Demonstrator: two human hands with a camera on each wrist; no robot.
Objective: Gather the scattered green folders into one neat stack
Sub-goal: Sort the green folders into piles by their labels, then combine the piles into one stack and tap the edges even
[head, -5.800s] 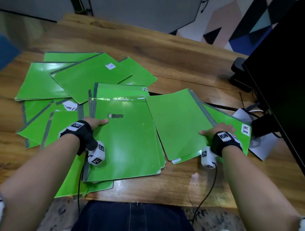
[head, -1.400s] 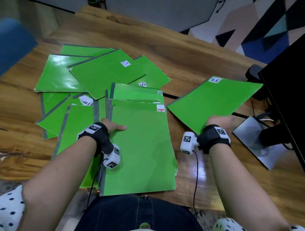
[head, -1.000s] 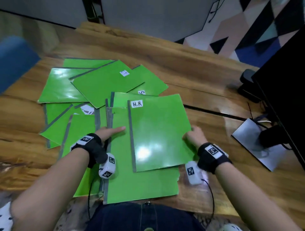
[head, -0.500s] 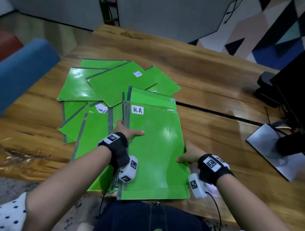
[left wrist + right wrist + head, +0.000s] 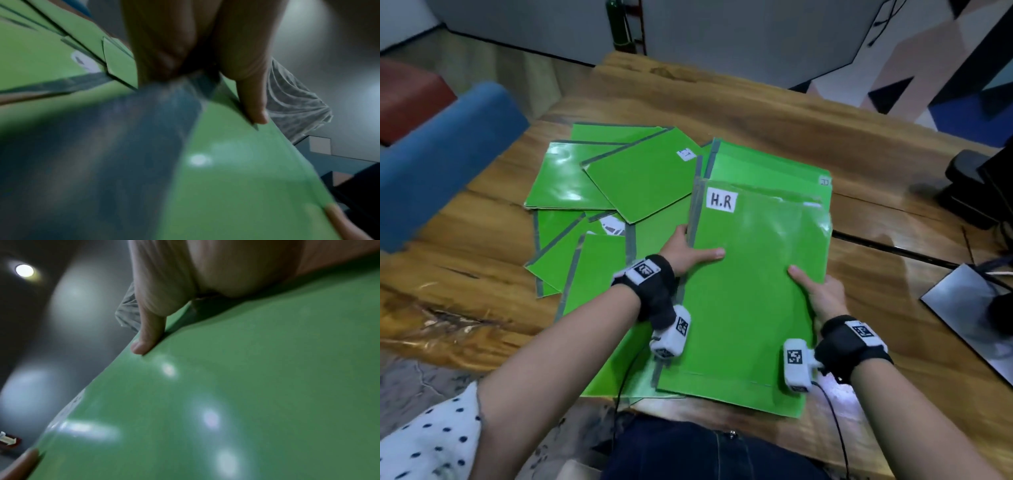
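Both hands are gripping the gathered stack of green folders (image 5: 750, 291) by its long sides. The left hand (image 5: 683, 251) is holding the stack's taped spine edge, its thumb lying flat across the top cover while the other fingers are tucking out of sight under the edge; the left wrist view is showing that thumb (image 5: 252, 104) pressing down on the green cover beside the grey spine tape. The right hand (image 5: 820, 294) is clasping the opposite edge in the same way, thumb (image 5: 147, 337) resting on top and the remaining fingers hidden beneath. So each hand is closing around the stack, thumb above and fingers below.

The top folder, carrying a white label reading "H.R" (image 5: 721, 201), is sitting between the two hands, with further folders of the stack peeking out past its far edge, beyond the fingertips. The stack's near end is hanging over the edge of the wooden table (image 5: 774, 116), close to the person's lap.

Just to the left of the left hand, the loose green folders (image 5: 619, 181) are lying fanned and overlapping at different angles, some partly tucked under the stack. Well out to the right of the right hand, a grey sheet (image 5: 962, 308) is lying on the table.
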